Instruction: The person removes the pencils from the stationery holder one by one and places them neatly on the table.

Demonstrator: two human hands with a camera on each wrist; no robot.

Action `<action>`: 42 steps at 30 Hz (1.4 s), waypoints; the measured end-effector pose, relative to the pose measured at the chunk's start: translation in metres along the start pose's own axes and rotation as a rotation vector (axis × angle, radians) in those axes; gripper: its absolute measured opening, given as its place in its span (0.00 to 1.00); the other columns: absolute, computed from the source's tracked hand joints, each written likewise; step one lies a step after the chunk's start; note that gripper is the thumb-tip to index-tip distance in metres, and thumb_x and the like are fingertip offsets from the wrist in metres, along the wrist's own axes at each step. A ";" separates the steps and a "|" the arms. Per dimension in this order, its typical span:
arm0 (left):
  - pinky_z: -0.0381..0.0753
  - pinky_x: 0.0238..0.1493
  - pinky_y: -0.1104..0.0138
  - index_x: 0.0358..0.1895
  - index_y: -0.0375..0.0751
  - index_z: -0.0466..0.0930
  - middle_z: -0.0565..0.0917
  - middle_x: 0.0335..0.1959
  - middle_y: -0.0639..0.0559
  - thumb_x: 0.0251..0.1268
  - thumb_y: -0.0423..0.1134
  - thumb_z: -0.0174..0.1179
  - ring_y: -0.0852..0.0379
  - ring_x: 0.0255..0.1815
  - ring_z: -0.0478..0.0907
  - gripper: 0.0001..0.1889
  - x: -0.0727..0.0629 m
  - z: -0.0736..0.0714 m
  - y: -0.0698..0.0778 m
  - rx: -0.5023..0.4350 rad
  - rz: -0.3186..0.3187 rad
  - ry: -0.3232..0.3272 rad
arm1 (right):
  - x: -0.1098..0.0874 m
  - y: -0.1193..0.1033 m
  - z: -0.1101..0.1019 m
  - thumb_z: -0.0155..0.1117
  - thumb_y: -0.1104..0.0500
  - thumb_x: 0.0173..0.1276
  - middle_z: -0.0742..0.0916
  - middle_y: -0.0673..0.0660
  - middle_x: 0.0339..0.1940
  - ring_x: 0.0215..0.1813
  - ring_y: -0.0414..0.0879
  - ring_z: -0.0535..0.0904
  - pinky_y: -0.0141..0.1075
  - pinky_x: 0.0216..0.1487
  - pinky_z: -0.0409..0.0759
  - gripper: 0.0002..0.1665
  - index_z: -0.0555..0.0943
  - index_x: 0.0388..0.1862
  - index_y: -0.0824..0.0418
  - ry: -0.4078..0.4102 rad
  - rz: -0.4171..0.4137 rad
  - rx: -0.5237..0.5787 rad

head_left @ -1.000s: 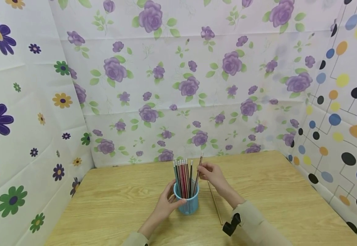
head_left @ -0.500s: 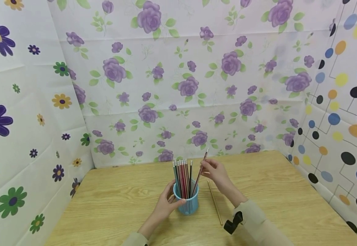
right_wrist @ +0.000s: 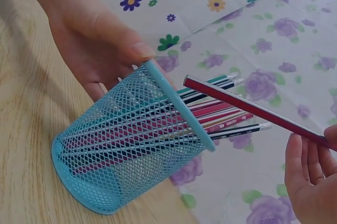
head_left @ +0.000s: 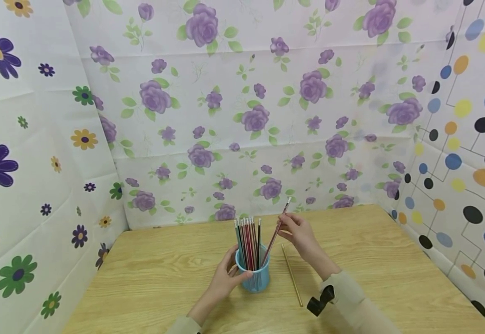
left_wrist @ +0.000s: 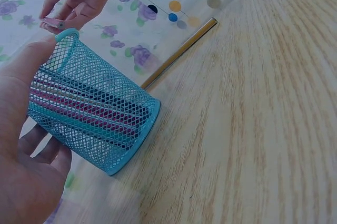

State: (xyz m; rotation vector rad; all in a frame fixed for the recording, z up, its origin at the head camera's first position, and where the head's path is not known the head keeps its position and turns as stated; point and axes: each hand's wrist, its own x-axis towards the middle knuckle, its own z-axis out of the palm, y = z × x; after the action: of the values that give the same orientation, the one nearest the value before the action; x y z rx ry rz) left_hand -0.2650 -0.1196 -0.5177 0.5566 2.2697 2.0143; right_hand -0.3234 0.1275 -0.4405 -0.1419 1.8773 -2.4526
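Note:
A light-blue mesh pencil cup stands upright on the table, holding a bundle of red, black and green pencils with their eraser ends up. My left hand grips its left side, thumb at the front near the rim and fingers behind. Between thumb and fingertips, my right hand pinches a red pencil to the cup's right. That pencil slants, eraser end up and right; its flat unsharpened lower end shows just outside the cup's rim in the right wrist view.
A gold pencil-like stick lies on the wooden table right of the cup. Flowered cloth hangs behind the table, with a dotted cloth at the right. A black device sits on the right cuff.
My right hand has moved right and slightly up with the red pencil, which leans further right and has come up out of the cup. My left hand stays on the cup.

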 end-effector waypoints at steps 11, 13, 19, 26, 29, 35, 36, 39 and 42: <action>0.62 0.73 0.52 0.75 0.47 0.54 0.68 0.67 0.40 0.61 0.36 0.66 0.41 0.71 0.63 0.41 0.000 0.000 0.000 0.006 -0.004 0.007 | -0.004 -0.001 -0.013 0.54 0.57 0.75 0.83 0.49 0.36 0.39 0.41 0.81 0.32 0.45 0.84 0.08 0.78 0.43 0.60 -0.019 0.024 0.043; 0.62 0.73 0.52 0.75 0.46 0.53 0.68 0.67 0.40 0.61 0.36 0.66 0.41 0.71 0.63 0.41 0.000 0.000 0.000 0.006 -0.004 0.007 | -0.004 0.000 -0.015 0.54 0.57 0.75 0.83 0.49 0.37 0.38 0.40 0.80 0.32 0.44 0.84 0.08 0.78 0.42 0.59 -0.017 0.031 0.032; 0.62 0.73 0.52 0.75 0.46 0.53 0.68 0.68 0.40 0.61 0.36 0.66 0.41 0.71 0.63 0.41 0.000 0.000 -0.001 0.004 -0.002 0.005 | -0.005 0.007 -0.021 0.54 0.58 0.75 0.83 0.49 0.35 0.36 0.39 0.80 0.31 0.42 0.84 0.09 0.79 0.41 0.61 -0.009 0.043 0.013; 0.61 0.73 0.53 0.74 0.48 0.54 0.68 0.67 0.41 0.61 0.35 0.66 0.42 0.71 0.63 0.40 0.000 0.000 -0.001 -0.003 -0.004 0.005 | -0.007 0.016 -0.030 0.54 0.57 0.75 0.83 0.48 0.34 0.36 0.39 0.80 0.31 0.42 0.84 0.12 0.78 0.44 0.65 -0.021 0.048 -0.005; 0.61 0.73 0.52 0.74 0.48 0.54 0.68 0.67 0.41 0.61 0.35 0.66 0.41 0.71 0.63 0.40 0.000 0.000 -0.001 -0.006 0.001 0.003 | -0.007 0.021 -0.034 0.54 0.56 0.75 0.83 0.48 0.33 0.35 0.39 0.80 0.31 0.41 0.84 0.12 0.79 0.43 0.64 -0.020 0.068 -0.013; 0.61 0.73 0.51 0.75 0.47 0.53 0.67 0.69 0.39 0.61 0.36 0.66 0.40 0.72 0.62 0.41 -0.001 0.000 -0.001 -0.013 0.001 -0.009 | -0.006 0.030 -0.039 0.55 0.56 0.74 0.84 0.49 0.33 0.35 0.41 0.81 0.32 0.40 0.85 0.10 0.81 0.40 0.59 -0.008 0.096 -0.032; 0.61 0.73 0.51 0.75 0.47 0.53 0.67 0.69 0.39 0.61 0.36 0.66 0.40 0.72 0.62 0.41 -0.001 0.000 -0.001 -0.013 0.000 -0.011 | -0.006 0.031 -0.040 0.55 0.56 0.75 0.84 0.49 0.33 0.36 0.41 0.80 0.32 0.40 0.85 0.11 0.81 0.41 0.61 -0.010 0.098 -0.042; 0.61 0.73 0.51 0.75 0.46 0.53 0.66 0.69 0.39 0.62 0.37 0.66 0.40 0.72 0.61 0.41 0.000 -0.001 -0.001 -0.011 0.000 -0.013 | -0.006 0.034 -0.043 0.55 0.56 0.74 0.83 0.50 0.35 0.37 0.41 0.81 0.32 0.41 0.84 0.14 0.80 0.46 0.65 -0.008 0.108 -0.076; 0.61 0.73 0.51 0.75 0.47 0.54 0.67 0.69 0.39 0.61 0.36 0.66 0.40 0.72 0.62 0.41 0.000 -0.001 -0.002 -0.013 0.001 -0.008 | -0.006 0.035 -0.046 0.54 0.56 0.75 0.83 0.50 0.37 0.39 0.41 0.80 0.32 0.42 0.84 0.19 0.76 0.52 0.71 -0.018 0.120 -0.103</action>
State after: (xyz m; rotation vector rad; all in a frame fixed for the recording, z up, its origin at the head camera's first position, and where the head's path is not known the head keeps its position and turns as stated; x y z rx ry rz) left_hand -0.2661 -0.1207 -0.5190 0.5638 2.2508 2.0224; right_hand -0.3224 0.1631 -0.4869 -0.0533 1.9447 -2.2719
